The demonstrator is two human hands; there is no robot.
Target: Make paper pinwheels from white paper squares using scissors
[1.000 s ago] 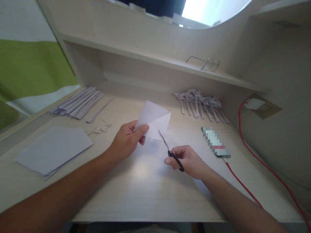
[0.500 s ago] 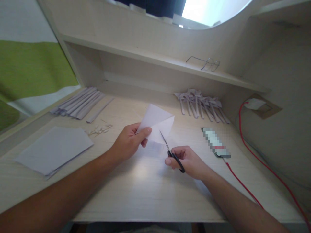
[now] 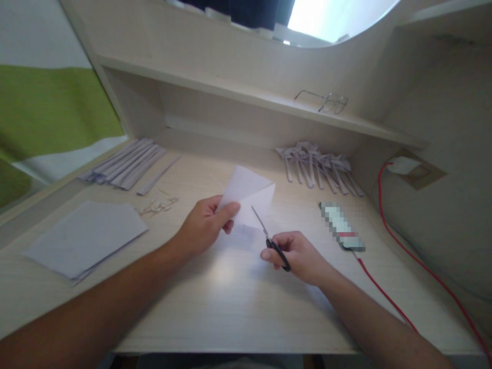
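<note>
Desk (image 3: 238,302): pale wood grain, bare in the middle, with a shelf (image 3: 230,89) running across the back and a pair of glasses (image 3: 326,100) lying on it.

Paper stack (image 3: 86,238): flat sheets at the left of the desk, well apart from both hands. Unchanged from the earlier frames.

Strips (image 3: 125,164): long cut lengths at rear left, fanned side by side. A bundle of folded paper pieces (image 3: 319,166) at rear right. A few small paper scraps (image 3: 157,206) lie between the strips and the stack.

Red cable (image 3: 388,294): runs from the phone (image 3: 341,225) on the right of the desk, off the front edge, and up to the wall plug (image 3: 400,165).

Folded sheet (image 3: 249,197): held off the desk at centre, tilted, lower left corner pinched. Against the frame of a second ago it sits slightly lower and to the right; since half a second ago it has barely moved.

Left hand (image 3: 203,228): thumb and fingers closed on the folded sheet's corner.

Right hand (image 3: 295,253): closed through the black handles of the scissors (image 3: 269,238). Blades nearly together, tip at the sheet's lower edge; whether the blades have entered the paper cannot be told. Position much as in the prior frames.
</note>
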